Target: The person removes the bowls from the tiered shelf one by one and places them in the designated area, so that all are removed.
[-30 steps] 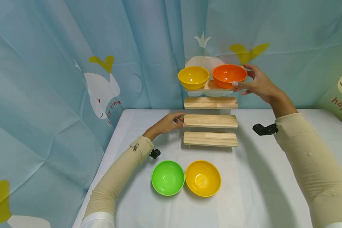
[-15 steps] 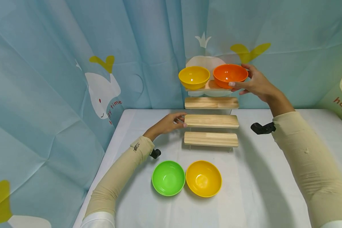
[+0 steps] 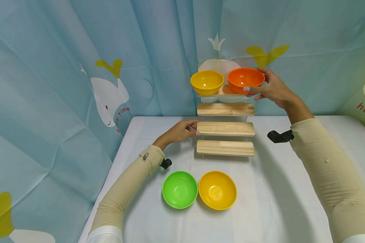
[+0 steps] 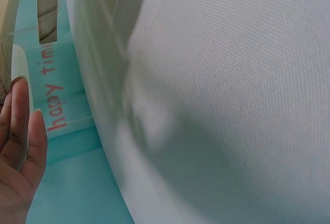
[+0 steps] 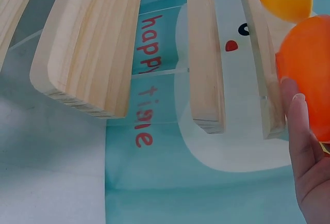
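Note:
My right hand (image 3: 276,89) holds the orange bowl (image 3: 241,79) by its right side, thumb in front and fingers behind. That bowl sits upright on the right part of the top board (image 3: 223,91) of a wooden step rack. To its left, close beside it, stands a yellow bowl (image 3: 206,81). Lower down, my left hand (image 3: 179,131) grips the left end of the rack's third board (image 3: 225,129), thumb at the front edge. In the right wrist view, the thumb and fingers lie against the orange bowl (image 5: 312,74). The left wrist view shows only part of the left hand (image 4: 20,152).
On the white table (image 3: 213,229) in front of the rack, a green bowl (image 3: 179,189) and a larger-looking yellow-orange bowl (image 3: 217,190) stand side by side. The second board (image 3: 225,109) and lowest board (image 3: 225,147) bear nothing. A blue curtain (image 3: 167,50) hangs behind.
My right hand has shifted slightly left, its thumb sliding further along the front of the orange bowl. Left hand and bowls look almost unmoved.

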Demonstrator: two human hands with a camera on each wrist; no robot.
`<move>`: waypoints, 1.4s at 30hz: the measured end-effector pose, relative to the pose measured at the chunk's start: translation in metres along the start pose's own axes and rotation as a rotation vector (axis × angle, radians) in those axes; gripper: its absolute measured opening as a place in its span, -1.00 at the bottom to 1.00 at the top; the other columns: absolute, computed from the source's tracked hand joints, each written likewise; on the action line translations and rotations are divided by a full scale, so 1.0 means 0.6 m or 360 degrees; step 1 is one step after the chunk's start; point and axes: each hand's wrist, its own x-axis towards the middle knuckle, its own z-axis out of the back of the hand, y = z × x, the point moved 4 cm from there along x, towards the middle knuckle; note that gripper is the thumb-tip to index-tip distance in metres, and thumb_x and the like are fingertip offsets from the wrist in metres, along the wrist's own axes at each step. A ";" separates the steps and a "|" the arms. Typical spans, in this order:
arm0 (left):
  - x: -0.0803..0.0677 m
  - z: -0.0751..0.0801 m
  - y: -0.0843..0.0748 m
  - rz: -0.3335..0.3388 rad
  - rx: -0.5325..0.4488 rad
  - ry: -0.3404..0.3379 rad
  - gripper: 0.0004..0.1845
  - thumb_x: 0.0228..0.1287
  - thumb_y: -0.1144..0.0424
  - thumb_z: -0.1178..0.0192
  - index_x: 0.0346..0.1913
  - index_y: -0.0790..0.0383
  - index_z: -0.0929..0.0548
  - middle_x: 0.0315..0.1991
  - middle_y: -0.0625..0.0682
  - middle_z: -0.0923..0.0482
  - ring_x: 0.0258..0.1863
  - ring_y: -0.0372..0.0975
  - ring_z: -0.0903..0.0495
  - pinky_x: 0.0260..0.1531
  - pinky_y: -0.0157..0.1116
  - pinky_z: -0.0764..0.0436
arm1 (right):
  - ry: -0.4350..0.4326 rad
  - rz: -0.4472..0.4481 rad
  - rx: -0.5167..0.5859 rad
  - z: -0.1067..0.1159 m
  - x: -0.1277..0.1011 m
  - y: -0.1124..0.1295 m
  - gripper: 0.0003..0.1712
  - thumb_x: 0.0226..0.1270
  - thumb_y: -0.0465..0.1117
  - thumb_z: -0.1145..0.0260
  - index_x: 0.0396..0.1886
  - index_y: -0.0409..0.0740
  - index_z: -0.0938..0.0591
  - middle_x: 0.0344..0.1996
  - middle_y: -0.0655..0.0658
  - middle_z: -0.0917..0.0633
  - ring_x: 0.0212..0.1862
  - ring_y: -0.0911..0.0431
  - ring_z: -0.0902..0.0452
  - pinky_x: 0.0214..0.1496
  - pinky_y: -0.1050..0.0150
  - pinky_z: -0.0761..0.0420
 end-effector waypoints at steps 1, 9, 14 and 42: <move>0.000 0.000 0.000 0.0005 -0.0002 0.0001 -0.34 0.30 0.01 -0.20 0.41 0.04 -0.27 0.08 0.03 -0.49 0.02 -0.18 -0.49 -0.05 -0.29 -0.54 | -0.0001 0.0000 0.0003 0.000 0.000 0.000 0.08 0.25 -0.13 -0.35 0.52 -0.03 0.19 0.35 -0.34 -0.14 -0.36 0.16 -0.71 -0.35 0.36 -0.65; 0.002 0.000 0.002 0.0012 -0.0018 0.0012 -0.34 0.30 0.02 -0.20 0.41 0.06 -0.27 0.09 0.06 -0.48 0.04 -0.15 -0.49 0.00 -0.26 -0.52 | -0.0034 -0.0002 -0.0028 -0.001 0.000 -0.005 0.11 0.23 -0.09 -0.38 0.52 -0.03 0.19 0.36 -0.34 -0.13 -0.34 0.13 -0.71 -0.33 0.38 -0.65; 0.002 0.000 0.003 0.0011 -0.0003 0.0005 -0.34 0.30 0.01 -0.20 0.41 0.04 -0.27 0.08 0.02 -0.49 0.02 -0.19 -0.49 -0.03 -0.29 -0.53 | -0.0059 0.0027 -0.0018 0.000 0.001 -0.007 0.09 0.21 -0.11 -0.39 0.51 -0.04 0.14 0.34 -0.33 -0.16 -0.35 0.13 -0.71 -0.34 0.38 -0.65; 0.001 0.001 0.004 -0.0014 0.0019 0.0004 -0.35 0.30 0.03 -0.20 0.40 0.10 -0.30 0.06 0.04 -0.51 0.02 -0.17 -0.50 0.01 -0.29 -0.51 | -0.0022 0.0187 0.0008 -0.003 -0.025 -0.005 -0.03 0.22 -0.28 -0.36 0.47 -0.14 0.03 0.13 -0.09 -0.33 -0.39 0.17 -0.70 -0.37 0.32 -0.66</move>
